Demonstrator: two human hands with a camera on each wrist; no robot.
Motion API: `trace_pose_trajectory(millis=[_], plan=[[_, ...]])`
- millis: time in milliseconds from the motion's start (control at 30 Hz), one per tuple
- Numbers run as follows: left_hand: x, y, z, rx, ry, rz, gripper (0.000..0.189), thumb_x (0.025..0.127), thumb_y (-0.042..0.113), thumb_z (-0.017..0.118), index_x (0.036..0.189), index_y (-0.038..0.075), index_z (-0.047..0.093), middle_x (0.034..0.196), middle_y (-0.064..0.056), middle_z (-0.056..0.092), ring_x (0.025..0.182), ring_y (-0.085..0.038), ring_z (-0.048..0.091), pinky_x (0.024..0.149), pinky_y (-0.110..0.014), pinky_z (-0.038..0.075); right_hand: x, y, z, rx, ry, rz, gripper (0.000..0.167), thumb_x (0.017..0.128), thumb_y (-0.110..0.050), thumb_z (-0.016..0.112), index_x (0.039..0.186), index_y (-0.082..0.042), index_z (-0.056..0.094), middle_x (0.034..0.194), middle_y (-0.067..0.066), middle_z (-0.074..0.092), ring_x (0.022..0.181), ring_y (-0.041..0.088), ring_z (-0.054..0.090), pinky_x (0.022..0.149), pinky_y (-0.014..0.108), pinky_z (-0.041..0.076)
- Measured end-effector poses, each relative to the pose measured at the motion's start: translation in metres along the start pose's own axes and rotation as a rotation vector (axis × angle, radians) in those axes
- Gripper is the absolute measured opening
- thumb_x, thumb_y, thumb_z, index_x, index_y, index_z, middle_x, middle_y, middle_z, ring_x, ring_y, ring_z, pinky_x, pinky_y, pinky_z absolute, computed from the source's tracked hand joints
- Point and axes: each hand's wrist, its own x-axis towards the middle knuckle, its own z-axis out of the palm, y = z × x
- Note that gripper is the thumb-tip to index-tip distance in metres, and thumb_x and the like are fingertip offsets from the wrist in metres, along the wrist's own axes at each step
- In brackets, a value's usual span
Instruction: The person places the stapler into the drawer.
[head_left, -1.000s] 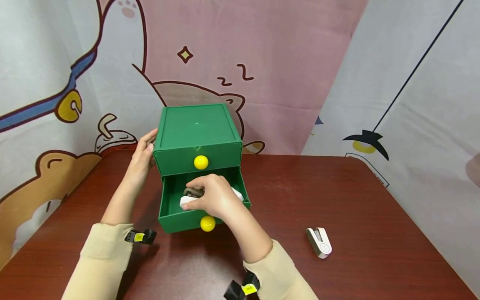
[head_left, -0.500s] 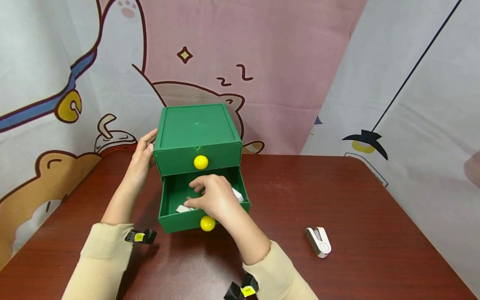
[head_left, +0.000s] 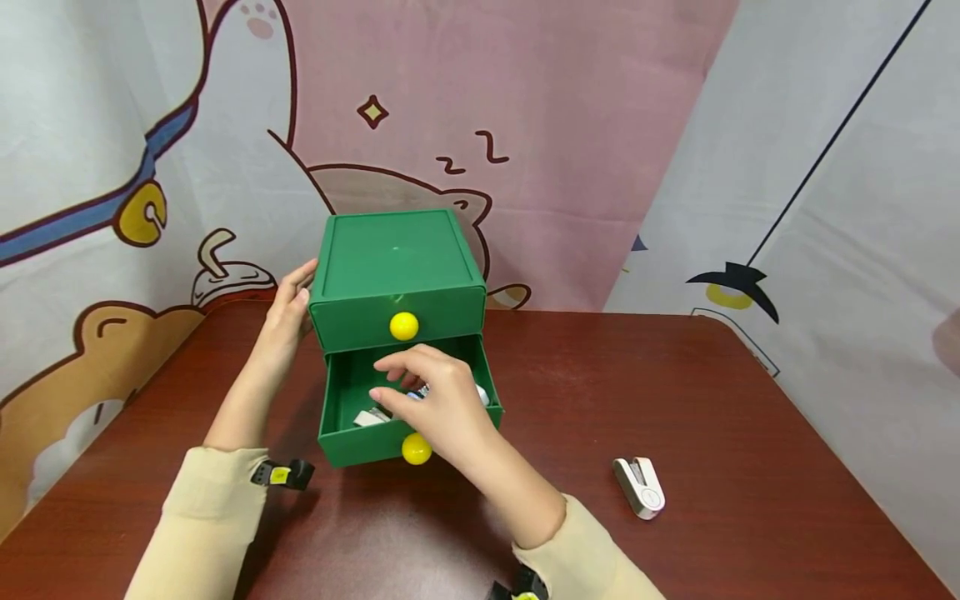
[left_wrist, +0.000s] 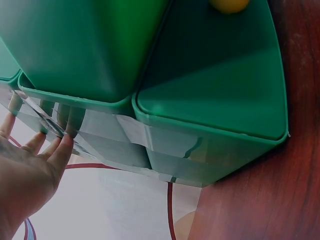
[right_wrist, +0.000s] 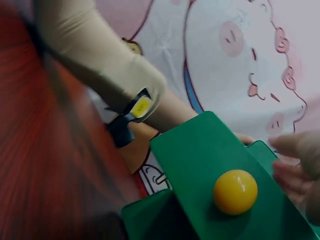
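A green two-drawer cabinet point(head_left: 397, 254) stands on the table, its lower drawer point(head_left: 360, 450) pulled out. Against the cabinet's left side rests my left hand point(head_left: 288, 310); the left wrist view shows its straight fingertips touching the clear-taped wall point(left_wrist: 105, 130). Over the pulled-out drawer hovers my right hand point(head_left: 442, 400), thumb and fingers spread apart with nothing between them. Below its fingertips lies a small white-and-grey thing point(head_left: 371, 417), much like a stapler, partly hidden. Something white point(head_left: 482, 395) shows at the drawer's right, and a bluish bit point(head_left: 416, 392) between the fingers.
A small white stapler point(head_left: 640, 487) lies on the brown table point(head_left: 712, 400) to the right. Yellow ball knobs stick out from the upper drawer point(head_left: 403, 326) and the lower one point(head_left: 417, 448). A cartoon-printed curtain point(head_left: 562, 150) hangs behind.
My right hand has let go of the white-and-dark stapler-like thing, which now lies lower in the drawer. The hand has since drawn slightly up, fingers wider apart. My left hand keeps its place.
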Motion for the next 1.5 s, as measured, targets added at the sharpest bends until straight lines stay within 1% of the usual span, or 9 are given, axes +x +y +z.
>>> trace_pose_trajectory(millis=[100,167,333,433,533,733,900,1167,1500], plan=[[0.000,0.001,0.000,-0.003,-0.001,0.005,0.054,0.103,0.029,0.037,0.151,0.008,0.024,0.149,-0.013,0.024,0.121,-0.020,0.042,0.092,-0.022,0.038,-0.007,0.001,-0.002,0.016,0.030,-0.188,0.024,0.080,-0.010,0.079,0.102,-0.006,0.071,0.086,0.000,0.062,0.075,0.016,0.056,0.066,0.027,0.050],[0.000,0.001,0.000,-0.007,0.004,0.004,0.054,0.103,0.028,0.037,0.151,0.007,0.024,0.148,-0.012,0.025,0.121,-0.020,0.042,0.092,-0.022,0.038,-0.012,0.001,-0.004,0.004,0.034,-0.268,0.024,0.079,-0.010,0.079,0.102,-0.006,0.071,0.085,-0.001,0.062,0.073,0.013,0.054,0.065,0.025,0.049],[0.001,0.000,0.000,-0.020,0.011,0.001,0.055,0.102,0.029,0.039,0.151,0.007,0.025,0.147,-0.011,0.027,0.120,-0.020,0.042,0.092,-0.023,0.038,-0.023,0.004,-0.011,-0.068,0.064,-0.360,0.027,0.076,-0.012,0.081,0.101,-0.008,0.071,0.081,-0.002,0.061,0.069,0.008,0.051,0.062,0.015,0.044],[0.001,-0.001,0.001,-0.022,0.013,0.000,0.055,0.102,0.029,0.039,0.150,0.007,0.025,0.147,-0.011,0.027,0.120,-0.020,0.042,0.092,-0.022,0.038,-0.030,0.007,-0.016,-0.105,0.057,-0.398,0.029,0.076,-0.012,0.082,0.103,-0.008,0.071,0.079,-0.002,0.061,0.064,0.008,0.050,0.058,0.013,0.041],[0.001,-0.001,0.001,-0.016,0.010,-0.004,0.054,0.102,0.028,0.039,0.150,0.007,0.025,0.148,-0.012,0.026,0.121,-0.020,0.041,0.092,-0.022,0.038,-0.038,0.011,-0.020,-0.135,0.032,-0.395,0.030,0.076,-0.014,0.082,0.104,-0.008,0.070,0.078,-0.003,0.060,0.060,0.005,0.046,0.055,0.011,0.038],[0.000,-0.001,0.002,-0.003,0.004,-0.020,0.054,0.103,0.029,0.038,0.151,0.008,0.024,0.149,-0.012,0.025,0.123,-0.021,0.040,0.093,-0.021,0.037,-0.050,0.019,-0.025,-0.206,0.002,-0.316,0.030,0.077,-0.023,0.081,0.104,-0.013,0.072,0.075,-0.009,0.061,0.054,-0.004,0.039,0.052,0.008,0.033],[-0.001,-0.001,0.002,-0.004,0.001,-0.017,0.055,0.103,0.029,0.038,0.151,0.008,0.023,0.149,-0.012,0.024,0.125,-0.021,0.039,0.094,-0.022,0.037,-0.056,0.026,-0.026,-0.242,-0.018,-0.299,0.031,0.076,-0.025,0.082,0.104,-0.015,0.073,0.074,-0.011,0.064,0.051,-0.005,0.040,0.051,0.008,0.034],[0.000,-0.003,0.002,-0.004,-0.001,-0.009,0.056,0.102,0.032,0.039,0.151,0.009,0.024,0.150,-0.012,0.023,0.123,-0.021,0.039,0.094,-0.022,0.037,-0.063,0.039,-0.022,-0.216,-0.078,-0.268,0.036,0.076,-0.025,0.082,0.109,-0.014,0.071,0.084,-0.007,0.070,0.051,-0.005,0.041,0.050,0.008,0.035],[0.000,-0.001,0.002,-0.006,0.008,-0.016,0.056,0.102,0.032,0.039,0.151,0.008,0.023,0.148,-0.011,0.025,0.120,-0.020,0.041,0.093,-0.022,0.037,-0.064,0.042,-0.012,-0.185,-0.082,-0.231,0.032,0.077,-0.018,0.082,0.107,-0.015,0.073,0.087,-0.006,0.071,0.056,-0.006,0.046,0.050,0.008,0.035]])
